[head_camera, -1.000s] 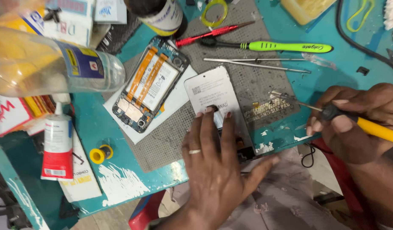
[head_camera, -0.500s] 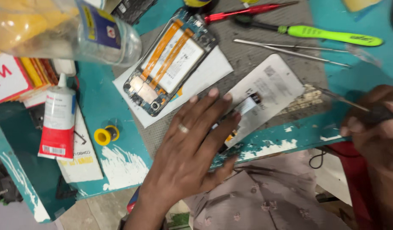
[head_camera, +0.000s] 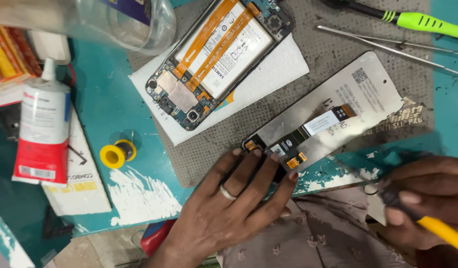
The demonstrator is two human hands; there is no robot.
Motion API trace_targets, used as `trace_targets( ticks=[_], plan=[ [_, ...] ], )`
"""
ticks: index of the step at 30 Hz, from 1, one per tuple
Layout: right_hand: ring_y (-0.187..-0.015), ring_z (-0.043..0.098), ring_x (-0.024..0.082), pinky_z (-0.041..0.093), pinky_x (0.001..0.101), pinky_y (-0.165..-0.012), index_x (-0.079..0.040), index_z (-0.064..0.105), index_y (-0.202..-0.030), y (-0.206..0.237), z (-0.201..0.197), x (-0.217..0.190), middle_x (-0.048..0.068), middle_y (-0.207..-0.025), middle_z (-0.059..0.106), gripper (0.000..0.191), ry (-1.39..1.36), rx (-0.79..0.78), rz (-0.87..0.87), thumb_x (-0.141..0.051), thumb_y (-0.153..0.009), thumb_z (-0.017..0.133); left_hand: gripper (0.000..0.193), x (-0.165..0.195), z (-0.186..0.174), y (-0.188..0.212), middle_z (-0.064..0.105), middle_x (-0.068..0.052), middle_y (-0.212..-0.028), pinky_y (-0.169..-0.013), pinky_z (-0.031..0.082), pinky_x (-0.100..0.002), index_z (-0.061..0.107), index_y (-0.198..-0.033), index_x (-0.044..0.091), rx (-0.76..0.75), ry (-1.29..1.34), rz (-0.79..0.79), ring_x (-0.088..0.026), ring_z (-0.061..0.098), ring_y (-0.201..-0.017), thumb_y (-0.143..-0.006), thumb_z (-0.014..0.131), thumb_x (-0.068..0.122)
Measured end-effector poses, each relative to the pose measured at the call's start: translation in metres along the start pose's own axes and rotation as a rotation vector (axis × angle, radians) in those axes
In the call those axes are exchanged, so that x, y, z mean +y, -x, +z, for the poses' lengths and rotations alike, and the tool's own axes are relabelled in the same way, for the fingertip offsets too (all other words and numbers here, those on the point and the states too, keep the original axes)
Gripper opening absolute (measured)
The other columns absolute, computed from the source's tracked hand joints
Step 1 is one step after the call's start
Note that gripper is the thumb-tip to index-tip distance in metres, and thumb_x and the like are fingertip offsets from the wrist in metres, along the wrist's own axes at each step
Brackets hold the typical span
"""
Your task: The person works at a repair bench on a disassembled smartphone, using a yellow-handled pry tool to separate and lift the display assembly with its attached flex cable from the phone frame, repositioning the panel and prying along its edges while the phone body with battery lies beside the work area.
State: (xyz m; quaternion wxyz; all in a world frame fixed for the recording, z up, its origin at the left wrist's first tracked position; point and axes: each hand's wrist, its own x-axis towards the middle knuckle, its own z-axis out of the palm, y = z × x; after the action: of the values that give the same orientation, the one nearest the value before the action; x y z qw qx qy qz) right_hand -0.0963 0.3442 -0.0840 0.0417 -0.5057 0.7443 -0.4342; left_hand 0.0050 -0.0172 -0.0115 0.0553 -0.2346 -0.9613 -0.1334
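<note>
Your left hand (head_camera: 234, 211) lies flat and open, palm down, four fingertips pressing the near end of one screen panel (head_camera: 338, 106) that rests face down on the grey mat (head_camera: 229, 134). One ring sits on that hand. The panel carries one flex cable (head_camera: 308, 130) with two orange connector tabs beside your fingertips. Your right hand (head_camera: 427, 198) is clenched around one yellow-handled tool (head_camera: 444, 234), its tip just off the panel's near corner; the hand is blurred. One opened phone (head_camera: 219, 54), with two orange ribbons across its battery, lies on one white sheet (head_camera: 283, 67), well apart from your hands. Also shown: one green-handled screwdriver (head_camera: 422, 22), one pair of tweezers (head_camera: 387, 44), one glue tube (head_camera: 40, 124), one yellow spool (head_camera: 115, 154), one clear bottle (head_camera: 124, 25).
</note>
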Motion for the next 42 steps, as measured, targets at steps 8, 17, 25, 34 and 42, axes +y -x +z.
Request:
trace_targets(
  ticks=[8, 17, 25, 34, 42],
  plan=[
    [-0.079, 0.076, 0.025, 0.064, 0.0384, -0.07, -0.006, 0.062, -0.089, -0.053, -0.001, -0.024, 0.008, -0.077, 0.072, 0.022, 0.024, -0.098, 0.017, -0.015, -0.08, 0.079, 0.063, -0.002, 0.001, -0.01, 0.057, -0.006, -0.135, -0.111, 0.048, -0.048, 0.061, -0.146, 0.012, -0.106, -0.032, 0.023, -0.025, 0.052, -0.128, -0.105, 0.054, 0.059],
    [-0.079, 0.076, 0.027, 0.063, 0.0419, -0.072, -0.007, 0.064, -0.097, -0.072, -0.002, -0.039, 0.012, -0.077, 0.072, 0.027, -0.034, -0.148, 0.145, -0.014, -0.079, 0.082, 0.05, 0.002, 0.002, -0.013, 0.06, -0.005, -0.133, -0.108, 0.05, -0.048, 0.065, -0.143, 0.012, -0.076, -0.076, 0.026, -0.024, 0.056, -0.123, -0.108, 0.056, 0.047],
    [-0.077, 0.077, 0.025, 0.063, 0.0429, -0.071, -0.007, 0.063, -0.091, -0.05, 0.004, -0.037, 0.01, -0.076, 0.071, 0.025, -0.02, -0.067, 0.142, -0.017, -0.08, 0.083, 0.044, 0.007, -0.003, -0.019, 0.061, -0.007, -0.13, -0.105, 0.052, -0.05, 0.066, -0.141, 0.01, -0.132, -0.076, -0.005, -0.025, 0.057, -0.12, -0.109, 0.053, 0.037],
    [-0.078, 0.076, 0.026, 0.062, 0.043, -0.07, -0.007, 0.065, -0.093, -0.063, 0.003, -0.035, 0.009, -0.076, 0.071, 0.021, -0.025, -0.118, 0.074, -0.016, -0.081, 0.08, 0.042, 0.009, -0.004, -0.02, 0.061, -0.008, -0.129, -0.104, 0.053, -0.049, 0.066, -0.14, 0.01, -0.162, -0.063, -0.006, -0.027, 0.056, -0.121, -0.109, 0.053, 0.034],
    [-0.078, 0.075, 0.026, 0.062, 0.0413, -0.069, -0.007, 0.067, -0.088, -0.068, 0.002, -0.034, 0.01, -0.076, 0.071, 0.02, -0.019, -0.134, 0.057, -0.017, -0.081, 0.082, 0.043, 0.01, -0.005, -0.022, 0.061, -0.009, -0.129, -0.104, 0.053, -0.048, 0.066, -0.14, 0.009, -0.162, -0.076, -0.013, -0.027, 0.055, -0.121, -0.108, 0.053, 0.035]
  ],
)
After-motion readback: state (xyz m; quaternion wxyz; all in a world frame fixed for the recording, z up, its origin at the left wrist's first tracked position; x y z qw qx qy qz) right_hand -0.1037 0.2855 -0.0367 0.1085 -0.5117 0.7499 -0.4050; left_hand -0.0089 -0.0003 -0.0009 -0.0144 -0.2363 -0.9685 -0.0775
